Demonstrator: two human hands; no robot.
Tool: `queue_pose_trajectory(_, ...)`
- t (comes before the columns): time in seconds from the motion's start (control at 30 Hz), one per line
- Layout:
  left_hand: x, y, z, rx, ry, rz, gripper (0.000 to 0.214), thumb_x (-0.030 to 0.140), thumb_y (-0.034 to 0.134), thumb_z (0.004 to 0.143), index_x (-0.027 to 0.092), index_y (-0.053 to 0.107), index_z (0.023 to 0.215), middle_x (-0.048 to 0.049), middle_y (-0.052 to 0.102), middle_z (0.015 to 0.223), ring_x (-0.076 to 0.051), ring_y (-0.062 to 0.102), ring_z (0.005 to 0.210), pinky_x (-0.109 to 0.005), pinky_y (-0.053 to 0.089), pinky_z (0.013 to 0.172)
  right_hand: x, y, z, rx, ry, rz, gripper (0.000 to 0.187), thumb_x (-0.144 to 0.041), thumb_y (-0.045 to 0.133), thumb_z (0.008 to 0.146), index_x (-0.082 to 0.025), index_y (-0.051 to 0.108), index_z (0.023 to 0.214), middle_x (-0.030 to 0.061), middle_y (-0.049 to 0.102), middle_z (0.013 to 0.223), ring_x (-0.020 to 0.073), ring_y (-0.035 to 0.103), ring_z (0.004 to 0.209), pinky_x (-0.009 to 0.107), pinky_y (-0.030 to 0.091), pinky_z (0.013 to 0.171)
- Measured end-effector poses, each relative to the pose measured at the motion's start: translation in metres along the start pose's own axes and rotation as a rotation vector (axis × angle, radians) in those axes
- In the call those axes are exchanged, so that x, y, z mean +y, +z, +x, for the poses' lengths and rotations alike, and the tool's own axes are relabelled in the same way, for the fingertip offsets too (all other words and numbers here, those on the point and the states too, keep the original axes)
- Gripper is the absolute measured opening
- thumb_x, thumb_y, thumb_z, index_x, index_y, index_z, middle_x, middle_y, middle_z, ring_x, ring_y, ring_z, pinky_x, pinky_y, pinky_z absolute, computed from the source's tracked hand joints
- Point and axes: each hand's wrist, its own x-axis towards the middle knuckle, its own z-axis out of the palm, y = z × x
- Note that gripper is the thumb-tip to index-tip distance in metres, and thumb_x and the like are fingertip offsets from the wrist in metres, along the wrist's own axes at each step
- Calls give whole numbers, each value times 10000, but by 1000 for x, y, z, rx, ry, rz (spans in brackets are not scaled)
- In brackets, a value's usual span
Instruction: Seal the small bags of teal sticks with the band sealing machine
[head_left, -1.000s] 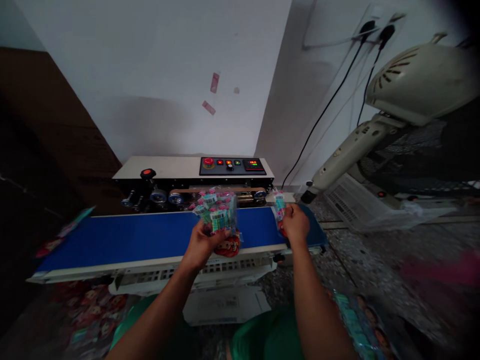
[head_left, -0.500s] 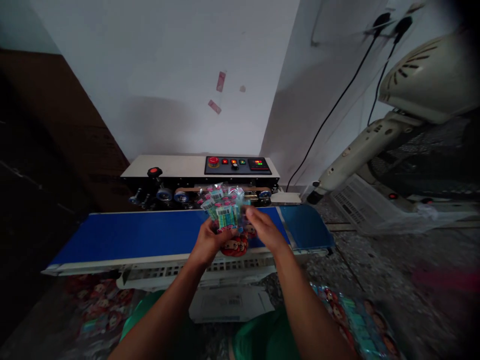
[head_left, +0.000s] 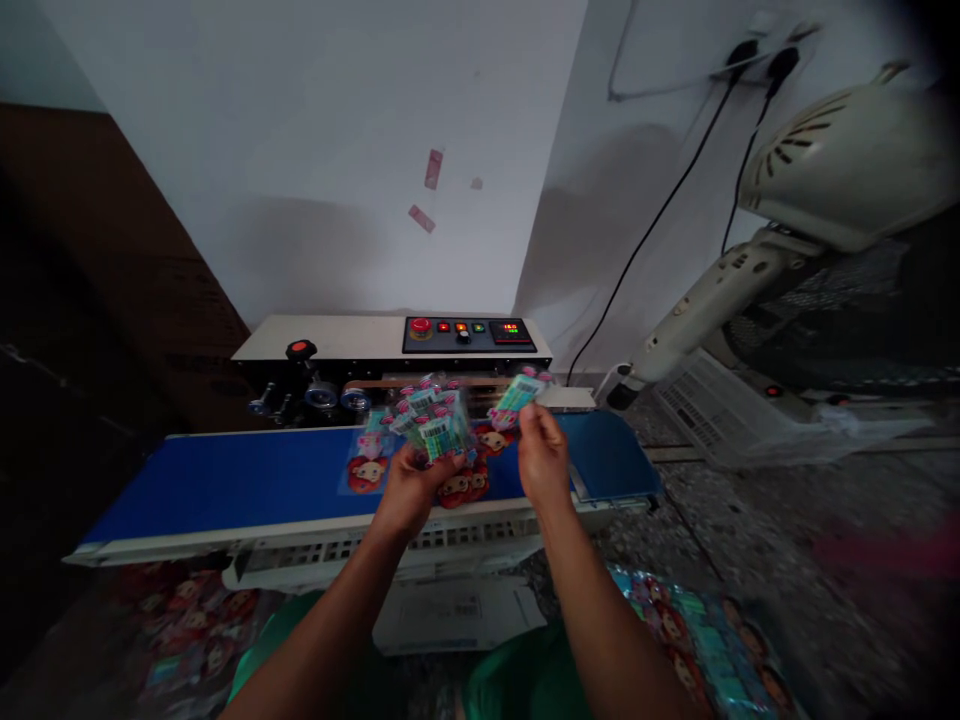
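Note:
My left hand (head_left: 420,485) grips a fanned bunch of clear plastic packets (head_left: 435,425) with barcodes and red-haired doll pictures, held over the blue conveyor belt (head_left: 262,475). Apart from the bunch, to its right, my right hand (head_left: 544,450) pinches a single packet (head_left: 519,395) by its lower end, in front of the sealing machine (head_left: 330,338). One packet (head_left: 367,470) lies on the belt left of my left hand, its doll head toward me. Another doll-head picture (head_left: 495,440) shows between my hands; whether it is held or lying cannot be told.
Red and lit buttons and a display sit on the control panel (head_left: 469,335). Packets lie low at the left (head_left: 195,620) and in a pile (head_left: 697,640) at lower right. A beige jointed machine arm (head_left: 697,310) and a white plastic crate (head_left: 705,420) stand at right.
My right hand has moved right, away from the bunch, with one packet in it. A packet now shows on the belt left of my left hand. The view has shifted slightly.

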Motion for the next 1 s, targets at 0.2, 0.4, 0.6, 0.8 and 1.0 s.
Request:
queue_pose_trajectory(0.2, 11, 0, -5, -57, -62, 53, 265, 253, 787, 579, 126, 676, 783, -64, 725, 730, -247, 688, 670, -372, 553, 656, 7, -49, 25, 197, -165, -354, 359, -488, 393, 867, -174, 568, 857, -25, 489, 660, 112, 438, 598, 216, 367, 583)
queue_pose_trajectory(0.4, 8, -1, -3, -42, 15, 103, 336, 225, 788, 574, 142, 635, 862, -42, 723, 763, -220, 684, 685, -329, 540, 668, 33, -89, 45, 191, 59, -1093, 369, -388, 355, 890, -148, 589, 1043, 69, 611, 714, 161, 534, 588, 258, 354, 565)
queue_pose_trajectory(0.6, 2, -1, -4, -70, -25, 140, 357, 237, 777, 594, 157, 604, 896, -50, 720, 783, -239, 688, 698, -350, 546, 657, 35, -64, 52, -14, 178, -1311, 330, -308, 346, 903, -136, 585, 1055, 140, 656, 809, 226, 613, 780, 305, 397, 665)
queue_pose_trajectory(0.8, 4, 1, -4, -86, -17, 160, 379, 259, 768, 602, 146, 629, 936, -65, 721, 840, -231, 682, 730, -350, 536, 702, 9, -21, 24, -251, -73, -631, 419, -456, 427, 868, -181, 598, 1134, 109, 606, 1139, 219, 521, 1089, 350, 373, 926)
queue_pose_trajectory(1.0, 2, 2, -4, -86, 53, 142, 372, 248, 770, 593, 138, 655, 928, -53, 715, 835, -204, 664, 729, -321, 527, 710, -6, 5, -7, -485, 114, -12, 303, -433, 600, 769, -233, 701, 973, 5, 694, 955, 193, 605, 937, 338, 445, 862)
